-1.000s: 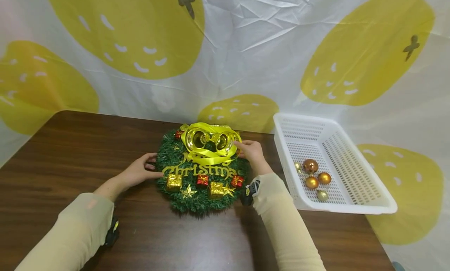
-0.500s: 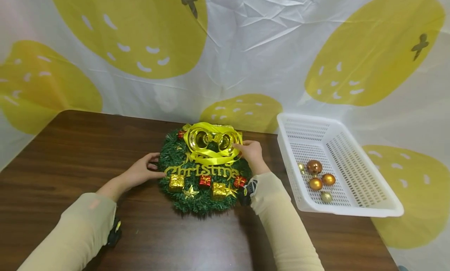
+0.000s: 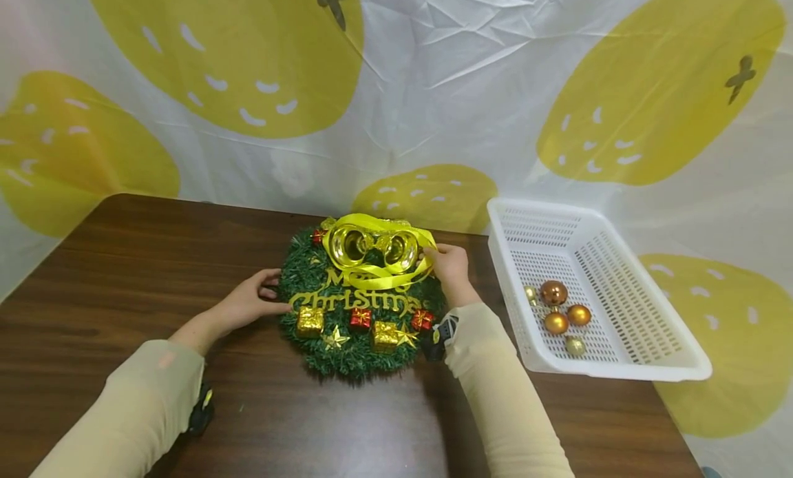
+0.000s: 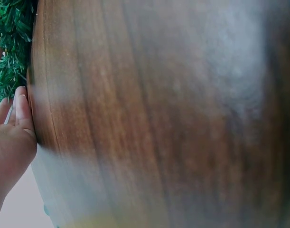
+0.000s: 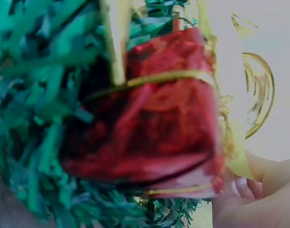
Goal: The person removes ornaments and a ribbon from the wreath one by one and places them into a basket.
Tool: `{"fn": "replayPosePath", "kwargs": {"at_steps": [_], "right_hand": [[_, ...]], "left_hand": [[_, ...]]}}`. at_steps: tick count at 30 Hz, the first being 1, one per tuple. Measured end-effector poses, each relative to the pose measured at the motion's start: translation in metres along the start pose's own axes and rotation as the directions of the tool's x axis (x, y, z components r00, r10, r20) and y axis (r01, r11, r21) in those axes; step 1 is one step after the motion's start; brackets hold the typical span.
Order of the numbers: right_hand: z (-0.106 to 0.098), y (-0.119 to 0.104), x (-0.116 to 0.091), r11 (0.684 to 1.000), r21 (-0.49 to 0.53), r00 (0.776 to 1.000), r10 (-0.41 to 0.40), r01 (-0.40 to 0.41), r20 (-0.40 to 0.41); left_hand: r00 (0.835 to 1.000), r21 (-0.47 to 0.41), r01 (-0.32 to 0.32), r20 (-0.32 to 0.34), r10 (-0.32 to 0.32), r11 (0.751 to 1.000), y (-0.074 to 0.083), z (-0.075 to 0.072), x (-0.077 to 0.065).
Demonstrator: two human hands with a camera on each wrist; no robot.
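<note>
A green Christmas wreath (image 3: pixel 353 364) lies on the table with gold "Merry Christmas" lettering (image 3: pixel 356 300), small gift boxes and gold stars. At its far side are two shiny gold bells (image 3: pixel 399 251) with a looped yellow ribbon (image 3: pixel 381 283). My left hand (image 3: pixel 244 302) holds the wreath's left edge, thumb toward the front; some fingertips are hidden. On the right, my right hand (image 3: pixel 451 268) pinches the ribbon beside the right bell. The right wrist view shows a red gift box (image 5: pixel 154 118) close up, with the right thumb and fingers (image 5: pixel 258 166) at the ribbon behind it.
A white plastic basket (image 3: pixel 619 373) stands to the right on the brown table (image 3: pixel 155 257), holding several copper, orange and gold baubles (image 3: pixel 555 322). Behind the table hangs a pale cloth (image 3: pixel 403 120) with yellow fruit shapes.
My right hand has shifted slightly right, drawing a loop of the yellow ribbon out beside the bell. The left hand and the wreath stay together.
</note>
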State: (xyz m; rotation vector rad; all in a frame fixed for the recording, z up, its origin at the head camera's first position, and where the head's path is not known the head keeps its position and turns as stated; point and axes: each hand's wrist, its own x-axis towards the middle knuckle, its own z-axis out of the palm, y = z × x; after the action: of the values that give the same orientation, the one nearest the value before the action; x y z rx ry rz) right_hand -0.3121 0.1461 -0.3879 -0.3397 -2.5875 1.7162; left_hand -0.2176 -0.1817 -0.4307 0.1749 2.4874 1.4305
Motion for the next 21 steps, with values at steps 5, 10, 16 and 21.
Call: {"fn": "replayPosePath", "kwargs": {"at_steps": [5, 10, 16, 21], "right_hand": [[-0.003, -0.004, 0.001, 0.977, 0.213, 1.0, 0.028, -0.026, -0.005], [-0.008, -0.012, 0.001, 0.945, 0.326, 0.999, 0.009, 0.008, -0.051], [-0.017, -0.027, -0.001, 0.906, 0.423, 0.998, 0.014, 0.014, -0.061], [-0.023, -0.043, -0.003, 0.859, 0.512, 0.999, 0.021, 0.008, -0.05]], "left_hand": [[1.0, -0.001, 0.003, -0.002, -0.003, 1.0, -0.001, 0.0, 0.0], [1.0, -0.004, 0.006, -0.002, -0.006, 1.0, 0.0, 0.0, 0.001], [1.0, -0.001, 0.006, 0.003, -0.006, 1.0, 0.001, 0.0, 0.0], [1.0, -0.001, 0.007, 0.007, -0.007, 1.0, 0.001, 0.0, 0.0]]}}
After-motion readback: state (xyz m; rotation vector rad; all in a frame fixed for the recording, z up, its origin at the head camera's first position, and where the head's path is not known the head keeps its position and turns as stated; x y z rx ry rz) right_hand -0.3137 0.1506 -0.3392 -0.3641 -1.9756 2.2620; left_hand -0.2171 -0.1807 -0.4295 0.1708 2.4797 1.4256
